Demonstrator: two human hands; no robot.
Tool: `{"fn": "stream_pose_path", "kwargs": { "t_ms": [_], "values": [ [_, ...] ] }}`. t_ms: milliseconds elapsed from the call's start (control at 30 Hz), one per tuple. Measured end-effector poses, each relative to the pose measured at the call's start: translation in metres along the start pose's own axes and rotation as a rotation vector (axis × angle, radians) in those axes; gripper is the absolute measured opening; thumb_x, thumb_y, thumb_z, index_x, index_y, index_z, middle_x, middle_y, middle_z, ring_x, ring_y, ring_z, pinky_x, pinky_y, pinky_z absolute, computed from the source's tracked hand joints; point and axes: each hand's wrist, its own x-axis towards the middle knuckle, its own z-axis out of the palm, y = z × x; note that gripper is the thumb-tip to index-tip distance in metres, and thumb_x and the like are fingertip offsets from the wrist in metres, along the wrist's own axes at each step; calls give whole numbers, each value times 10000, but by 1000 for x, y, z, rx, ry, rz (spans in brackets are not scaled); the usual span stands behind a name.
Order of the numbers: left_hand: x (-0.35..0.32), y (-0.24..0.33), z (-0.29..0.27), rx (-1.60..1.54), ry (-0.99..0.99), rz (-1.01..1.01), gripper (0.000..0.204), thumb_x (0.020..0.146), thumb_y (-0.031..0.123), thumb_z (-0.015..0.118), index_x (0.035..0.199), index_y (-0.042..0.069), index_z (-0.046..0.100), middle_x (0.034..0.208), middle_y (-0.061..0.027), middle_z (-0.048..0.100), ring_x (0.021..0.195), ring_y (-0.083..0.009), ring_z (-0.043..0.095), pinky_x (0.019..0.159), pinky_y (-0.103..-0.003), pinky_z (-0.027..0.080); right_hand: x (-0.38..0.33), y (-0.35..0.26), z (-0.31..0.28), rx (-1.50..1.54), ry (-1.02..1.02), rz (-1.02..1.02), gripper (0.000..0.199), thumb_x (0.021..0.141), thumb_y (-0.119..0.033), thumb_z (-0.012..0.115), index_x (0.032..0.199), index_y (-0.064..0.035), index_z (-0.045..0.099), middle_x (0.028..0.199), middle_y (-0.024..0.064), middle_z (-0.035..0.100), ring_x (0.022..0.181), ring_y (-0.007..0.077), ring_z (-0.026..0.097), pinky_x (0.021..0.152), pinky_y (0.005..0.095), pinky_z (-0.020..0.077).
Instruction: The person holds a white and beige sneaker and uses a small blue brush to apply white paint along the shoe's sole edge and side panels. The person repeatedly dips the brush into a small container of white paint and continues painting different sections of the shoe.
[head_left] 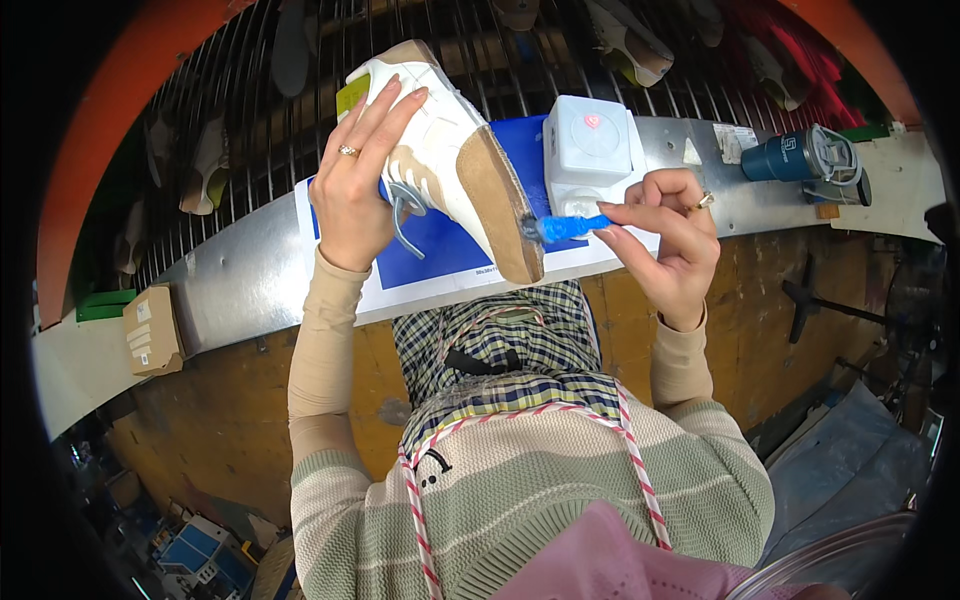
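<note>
Left hand (352, 190) wraps around a white-and-tan shoe (445, 150), held sole-outward above the blue mat (450, 250) on the surface (230, 280). Right hand (672, 225) pinches a blue brush (568, 227), its tip touching the sole.

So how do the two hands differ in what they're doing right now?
The left hand wraps the white and tan shoe with fingers spread wide, holding it sole-outward; the right hand pinches a small blue brush at its fingertips, the brush tip against the sole edge. Both wear a ring and a beige sleeve.
</note>
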Motion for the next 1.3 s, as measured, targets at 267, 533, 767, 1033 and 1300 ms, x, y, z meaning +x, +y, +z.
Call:
{"fn": "stream_pose_path", "kwargs": {
  "t_ms": [267,533,767,1033,1300],
  "values": [
    [5,4,0,16,-27,-12,800,574,140,880,1326,249,630,1373,-42,621,1217,-351,601,1024,-401,511,-4,8,25,406,131,214,254,766,41,793,1009,19,721,1031,58,520,915,138,539,781,276,464],
    [10,7,-6,25,-52,-8,817,567,143,879,1334,257,622,1368,-34,624,1204,-351,610,1001,-399,528,-8,32,50,442,151,95,254,777,51,788,1015,11,710,1049,55,513,941,139,537,856,278,473],
    [15,7,-15,125,-141,23,724,652,193,859,1332,271,622,1349,-25,636,1179,-360,624,957,-391,551,7,34,9,216,65,130,181,781,-12,798,952,6,745,977,47,521,891,133,532,762,254,483],
    [15,4,-18,67,-235,-10,707,661,190,860,1323,268,626,1318,-42,654,1132,-300,655,899,-378,565,18,18,-10,29,-61,-33,235,720,-2,820,946,7,757,988,51,515,862,133,540,767,266,454],
    [10,5,-19,-203,-388,-121,698,627,170,878,1285,191,648,1218,-92,699,1055,-294,693,902,-388,560,28,12,-10,8,-2,-259,295,677,-3,852,960,-4,767,961,56,507,716,103,532,614,231,445]
  ]
}}
